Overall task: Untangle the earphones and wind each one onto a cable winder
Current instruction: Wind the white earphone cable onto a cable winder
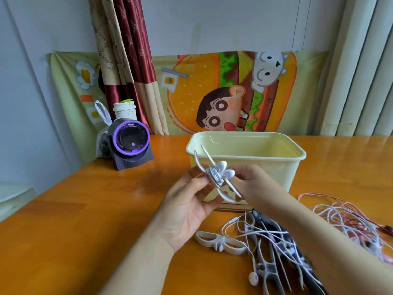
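Bare forearms filled the foreground; the left hand point(191, 201) pinched a cable winder point(232, 189), already wrapped with white earphones point(214, 177), between thumb and curled fingers; the right hand point(253, 184) pinched its earbuds point(223, 166). Beneath the right forearm lay a tangle point(261, 233) of more earphones and spare winders point(220, 245). Likely risk: if either pinch slackened before the buds were tucked, the springy cable could unwind

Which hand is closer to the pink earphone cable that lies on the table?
Right. The right hand is left of the pink earphone cable; the left hand is farther left, beyond the wound cable winder both hold.
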`<move>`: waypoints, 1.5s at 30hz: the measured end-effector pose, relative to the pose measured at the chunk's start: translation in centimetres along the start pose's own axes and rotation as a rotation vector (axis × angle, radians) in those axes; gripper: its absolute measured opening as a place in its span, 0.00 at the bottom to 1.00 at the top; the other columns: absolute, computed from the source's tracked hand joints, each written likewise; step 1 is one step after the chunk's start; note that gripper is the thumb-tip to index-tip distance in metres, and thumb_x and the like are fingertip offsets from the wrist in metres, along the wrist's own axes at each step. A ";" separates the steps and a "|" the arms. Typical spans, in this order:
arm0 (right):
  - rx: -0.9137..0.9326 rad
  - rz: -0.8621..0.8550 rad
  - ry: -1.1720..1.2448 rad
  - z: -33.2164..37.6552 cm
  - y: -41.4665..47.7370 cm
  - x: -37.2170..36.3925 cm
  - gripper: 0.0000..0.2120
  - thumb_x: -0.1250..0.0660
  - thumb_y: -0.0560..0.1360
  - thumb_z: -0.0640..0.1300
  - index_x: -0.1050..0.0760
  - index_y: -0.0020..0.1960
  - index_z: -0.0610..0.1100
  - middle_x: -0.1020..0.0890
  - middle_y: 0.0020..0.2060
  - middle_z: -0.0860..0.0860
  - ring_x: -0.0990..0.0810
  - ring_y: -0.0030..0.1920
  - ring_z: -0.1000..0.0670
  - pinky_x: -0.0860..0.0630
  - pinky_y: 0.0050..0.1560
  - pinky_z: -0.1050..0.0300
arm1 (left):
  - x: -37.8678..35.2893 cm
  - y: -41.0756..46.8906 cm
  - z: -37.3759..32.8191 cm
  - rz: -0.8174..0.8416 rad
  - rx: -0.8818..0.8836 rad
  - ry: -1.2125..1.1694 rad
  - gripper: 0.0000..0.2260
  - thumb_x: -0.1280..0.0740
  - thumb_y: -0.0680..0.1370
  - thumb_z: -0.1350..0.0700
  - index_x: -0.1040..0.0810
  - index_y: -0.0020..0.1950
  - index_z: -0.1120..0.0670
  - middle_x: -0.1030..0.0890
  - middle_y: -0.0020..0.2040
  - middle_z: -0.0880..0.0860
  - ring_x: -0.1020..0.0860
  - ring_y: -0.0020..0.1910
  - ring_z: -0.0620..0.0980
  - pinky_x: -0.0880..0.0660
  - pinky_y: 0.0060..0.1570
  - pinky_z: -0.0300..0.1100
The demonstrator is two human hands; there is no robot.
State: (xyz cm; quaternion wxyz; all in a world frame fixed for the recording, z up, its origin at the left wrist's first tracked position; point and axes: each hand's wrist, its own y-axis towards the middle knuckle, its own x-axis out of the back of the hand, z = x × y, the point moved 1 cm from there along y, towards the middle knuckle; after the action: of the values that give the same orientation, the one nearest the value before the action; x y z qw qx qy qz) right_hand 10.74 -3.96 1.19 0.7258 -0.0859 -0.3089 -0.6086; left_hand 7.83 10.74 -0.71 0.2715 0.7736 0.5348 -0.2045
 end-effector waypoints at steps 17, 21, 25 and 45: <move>0.266 0.137 -0.598 3.4 -2.0 0.3 0.11 0.39 0.79 0.48 0.19 0.50 0.47 0.17 0.42 0.48 0.22 0.41 0.48 0.24 0.46 0.52 | 1.3 0.1 0.0 -0.297 -0.058 0.176 0.10 0.40 0.80 0.63 0.23 0.59 0.56 0.15 0.53 0.55 0.17 0.50 0.49 0.23 0.52 0.43; 0.254 0.166 -0.668 4.3 -2.7 0.7 0.09 0.39 0.78 0.50 0.20 0.48 0.51 0.20 0.42 0.48 0.23 0.41 0.47 0.23 0.45 0.49 | 1.2 0.1 0.6 -0.306 -0.127 0.449 0.08 0.34 0.79 0.62 0.24 0.57 0.54 0.15 0.51 0.54 0.17 0.51 0.51 0.22 0.54 0.46; 0.277 0.092 -0.691 4.8 -2.6 2.4 0.11 0.37 0.78 0.51 0.18 0.49 0.47 0.17 0.41 0.49 0.20 0.40 0.49 0.22 0.46 0.51 | 1.2 0.2 0.8 -0.248 -0.196 0.842 0.07 0.30 0.76 0.55 0.22 0.52 0.46 0.16 0.48 0.46 0.19 0.49 0.45 0.23 0.49 0.41; 0.103 0.222 0.012 2.6 -1.5 5.7 0.15 0.33 0.67 0.56 0.17 0.43 0.45 0.15 0.39 0.48 0.17 0.41 0.53 0.20 0.45 0.60 | -0.2 -1.0 -0.3 0.066 -0.101 0.794 0.09 0.36 0.78 0.65 0.21 0.54 0.53 0.15 0.47 0.48 0.18 0.49 0.43 0.25 0.46 0.32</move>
State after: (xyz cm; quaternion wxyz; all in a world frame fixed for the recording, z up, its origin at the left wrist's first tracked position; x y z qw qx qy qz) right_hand 8.89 -7.76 6.00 0.7940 -0.0784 -0.3239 -0.5085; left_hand 6.82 11.05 -0.55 0.0880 0.7949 0.5823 0.1457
